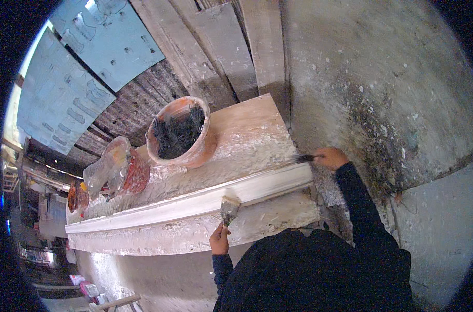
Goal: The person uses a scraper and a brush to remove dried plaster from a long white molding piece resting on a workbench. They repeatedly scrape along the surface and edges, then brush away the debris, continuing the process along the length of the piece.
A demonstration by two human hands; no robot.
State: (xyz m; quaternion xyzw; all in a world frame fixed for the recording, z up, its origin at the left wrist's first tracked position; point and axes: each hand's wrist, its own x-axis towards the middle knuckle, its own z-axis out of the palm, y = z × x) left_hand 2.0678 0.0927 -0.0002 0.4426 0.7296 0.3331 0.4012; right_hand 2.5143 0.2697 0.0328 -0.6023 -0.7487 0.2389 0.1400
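A long white moulding point(184, 196), shaped like a plaster cornice, lies along the front of a plaster-crusted bench. My left hand point(219, 239) is closed round the handle of a flat paintbrush point(229, 208). Its pale, crusted bristles point up against the moulding's front face. At the moulding's right end, my right hand point(331, 158) grips a thin dark tool point(302, 158). Its tip meets the moulding's upper back edge, and I cannot make out whether it is a brush or a blade.
Behind the moulding stands an orange, plaster-smeared bucket point(208, 140) with dark stuff inside. Left of it is a red bucket point(137, 174) with clear plastic film point(105, 164) over it. A stained wall point(361, 67) rises close on the right. Boards point(215, 47) and blue panels point(109, 41) stand behind.
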